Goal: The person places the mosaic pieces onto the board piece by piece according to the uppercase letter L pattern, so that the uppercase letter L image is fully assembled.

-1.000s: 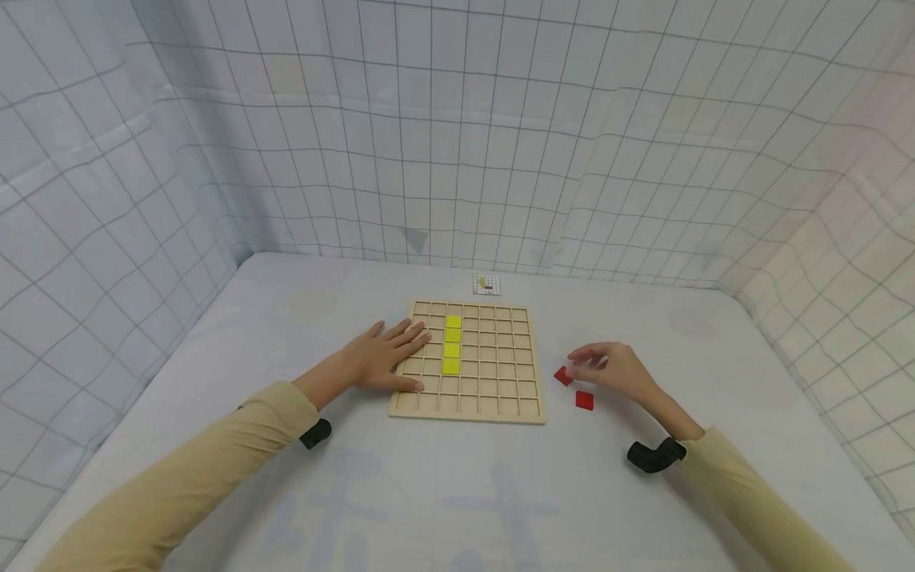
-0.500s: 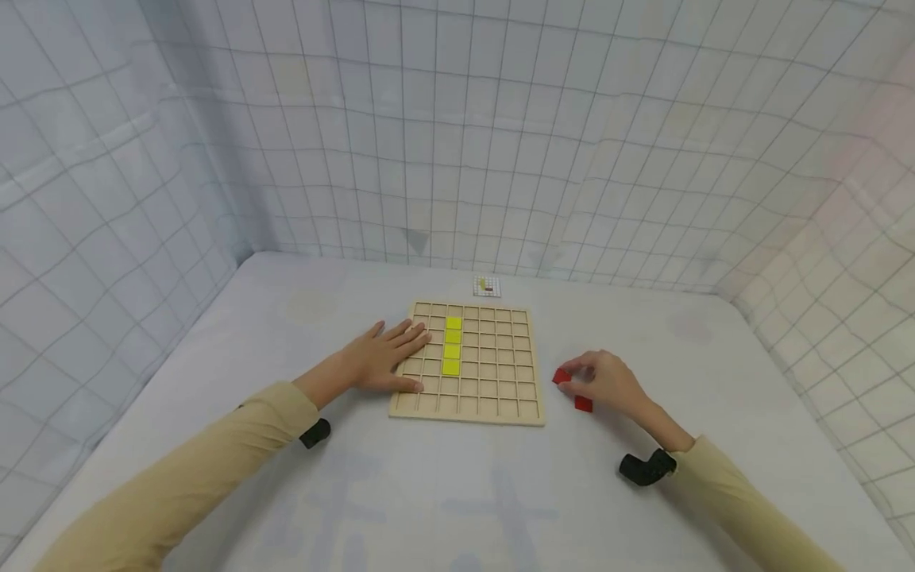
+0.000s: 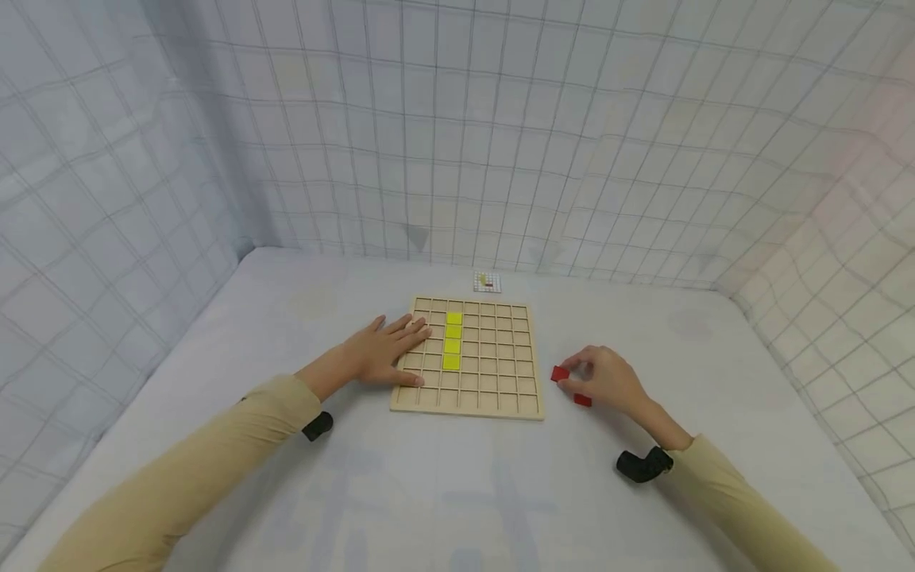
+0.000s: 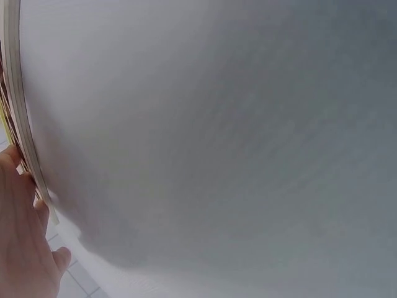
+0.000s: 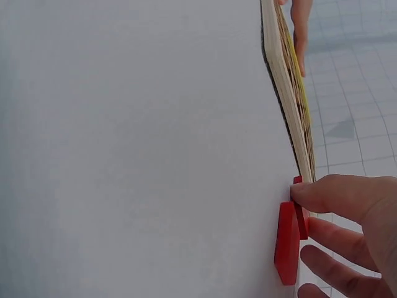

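A light wooden grid board (image 3: 500, 389) lies flat on the white table. My left hand (image 3: 375, 355) rests on its left edge, palm down with fingers spread; the left wrist view catches only part of that hand. Several yellow square tiles (image 3: 452, 346) fill a run of cells in one column. To the right of the board, my right hand (image 3: 603, 378) pinches a red square tile (image 3: 560, 373) between thumb and index finger. A second red tile (image 3: 582, 400) lies just below the right hand, partly covered by it. The right wrist view shows this loose tile (image 5: 286, 245) beside the pinched one.
Behind the board lies a small white card (image 3: 487, 282) printed with a grid and yellow and red marks. Grid-patterned white cloth (image 3: 486, 143) hangs at the back and both sides. A black device (image 3: 643, 465) is strapped at the right wrist.
My right hand has come slightly left and down, and its thumb and finger have closed on the red tile. That tile has turned and shifted a little left. The left hand stays put.
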A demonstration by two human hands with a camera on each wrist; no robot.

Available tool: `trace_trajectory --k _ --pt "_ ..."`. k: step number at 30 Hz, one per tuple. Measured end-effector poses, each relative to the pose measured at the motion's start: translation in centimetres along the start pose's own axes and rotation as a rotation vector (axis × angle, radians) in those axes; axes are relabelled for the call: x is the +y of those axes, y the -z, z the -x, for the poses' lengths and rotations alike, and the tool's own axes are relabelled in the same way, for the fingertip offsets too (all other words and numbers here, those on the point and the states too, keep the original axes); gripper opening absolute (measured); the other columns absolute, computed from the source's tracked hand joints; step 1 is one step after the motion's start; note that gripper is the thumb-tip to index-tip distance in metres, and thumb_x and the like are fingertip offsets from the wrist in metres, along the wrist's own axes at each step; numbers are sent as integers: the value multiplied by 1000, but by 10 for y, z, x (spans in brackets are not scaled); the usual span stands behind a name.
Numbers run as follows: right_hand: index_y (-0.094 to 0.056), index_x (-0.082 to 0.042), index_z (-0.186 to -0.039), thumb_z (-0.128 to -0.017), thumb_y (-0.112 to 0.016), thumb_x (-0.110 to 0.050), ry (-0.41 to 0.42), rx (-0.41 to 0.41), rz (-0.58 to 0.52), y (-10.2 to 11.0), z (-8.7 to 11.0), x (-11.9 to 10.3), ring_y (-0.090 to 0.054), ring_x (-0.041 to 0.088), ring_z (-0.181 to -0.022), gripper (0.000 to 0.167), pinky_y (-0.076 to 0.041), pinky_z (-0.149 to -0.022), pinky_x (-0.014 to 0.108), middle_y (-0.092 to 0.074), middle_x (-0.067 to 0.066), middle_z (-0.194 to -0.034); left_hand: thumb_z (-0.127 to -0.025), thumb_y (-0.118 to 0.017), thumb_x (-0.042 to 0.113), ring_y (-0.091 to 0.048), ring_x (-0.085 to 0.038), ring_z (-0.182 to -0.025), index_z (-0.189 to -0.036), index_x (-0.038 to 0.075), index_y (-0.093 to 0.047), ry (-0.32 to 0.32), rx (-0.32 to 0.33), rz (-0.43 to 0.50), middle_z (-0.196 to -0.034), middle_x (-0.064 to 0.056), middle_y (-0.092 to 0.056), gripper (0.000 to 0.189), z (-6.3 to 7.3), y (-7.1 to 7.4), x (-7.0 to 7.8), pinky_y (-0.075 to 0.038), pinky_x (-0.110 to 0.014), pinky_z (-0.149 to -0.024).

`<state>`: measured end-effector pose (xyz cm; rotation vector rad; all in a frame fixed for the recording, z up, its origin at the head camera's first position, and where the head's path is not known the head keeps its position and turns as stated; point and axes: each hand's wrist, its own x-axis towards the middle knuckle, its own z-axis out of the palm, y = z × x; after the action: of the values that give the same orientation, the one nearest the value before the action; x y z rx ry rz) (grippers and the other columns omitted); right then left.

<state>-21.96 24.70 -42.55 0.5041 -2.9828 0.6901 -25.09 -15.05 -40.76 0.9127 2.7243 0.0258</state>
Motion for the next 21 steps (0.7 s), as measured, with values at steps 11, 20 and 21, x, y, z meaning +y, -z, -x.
trace_trajectory --k 11,20,21 --pt "-76 -11 -98 -78 -78 -25 24 46 -23 -2 -4 -16 -59 14 -77 25 -44 -60 24 -73 2 -93 -87 -46 71 -4 -28 -151 -157 19 -10 10 -22 3 -163 -5 -7 94 -5 0 -3 -5 -61 -118" --pt "-76 -11 -100 -78 -79 -29 80 89 -75 -5 -20 -39 -60 11 -70 28 -43 -55 21 -73 3 -92 -88 -46 70 -5 -29 -151 -157 18 -11 19 -8 9 -163 -6 -7 93 0 1 -3 -6 -61 -117" --pt "-76 -11 -100 -78 -79 -28 86 92 -82 -6 -21 -41 -60 10 -70 28 -42 -54 21 -73 4 -92 -88 -46 70 -5 -29 -151 -157 18 -11 19 -9 8 -163 -6 -7 93 0 1 -3 -6 -61 -117"
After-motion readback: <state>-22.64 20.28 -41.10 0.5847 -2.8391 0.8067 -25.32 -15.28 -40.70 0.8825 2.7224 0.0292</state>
